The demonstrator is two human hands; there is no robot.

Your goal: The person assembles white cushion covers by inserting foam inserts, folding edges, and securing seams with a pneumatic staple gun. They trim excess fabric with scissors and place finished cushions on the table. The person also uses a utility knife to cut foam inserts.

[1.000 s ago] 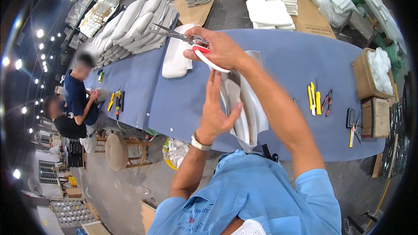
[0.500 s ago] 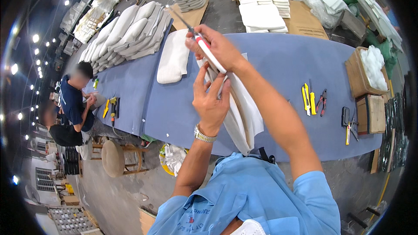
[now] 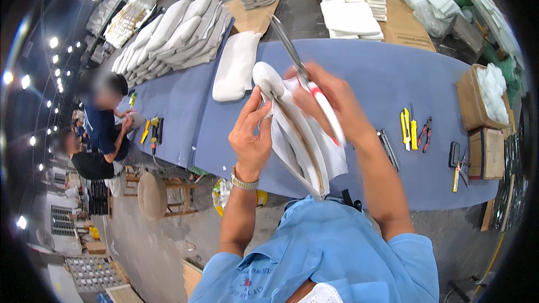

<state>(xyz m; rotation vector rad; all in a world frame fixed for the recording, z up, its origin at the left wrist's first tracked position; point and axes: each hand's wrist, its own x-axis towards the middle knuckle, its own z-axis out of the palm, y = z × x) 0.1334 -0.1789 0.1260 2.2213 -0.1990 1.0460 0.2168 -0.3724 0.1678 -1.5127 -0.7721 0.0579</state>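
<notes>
We see the cushion (image 3: 284,140) at the near side of the blue bench (image 3: 387,78), about midway along, tipped up on its long side with its near end close to the blue apron (image 3: 331,235). A brown strip (image 3: 300,134) runs along it, and loose white cloth (image 3: 332,157) hangs on its right. The left hand (image 3: 251,137), with a watch (image 3: 245,183) at the wrist, has its grip closed on the cushion's left edge, thumb and fingers pinching near the far end. The right hand (image 3: 331,104), a little blurred, has its grip wrapped around the scissors (image 3: 299,66), whose blades point far and slightly left; we cannot tell whether that hand also touches the cushion.

Far left of the hands we find a second cushion (image 3: 234,70) flat on the bench, with a big pile (image 3: 174,39) farther left. On the right lie a yellow knife (image 3: 405,129), a yellow screwdriver (image 3: 414,136) and pliers (image 3: 426,134); beyond these stands a carton (image 3: 471,104) of white stuffing (image 3: 490,92). At left, we see a co-worker (image 3: 104,126) in dark blue.
</notes>
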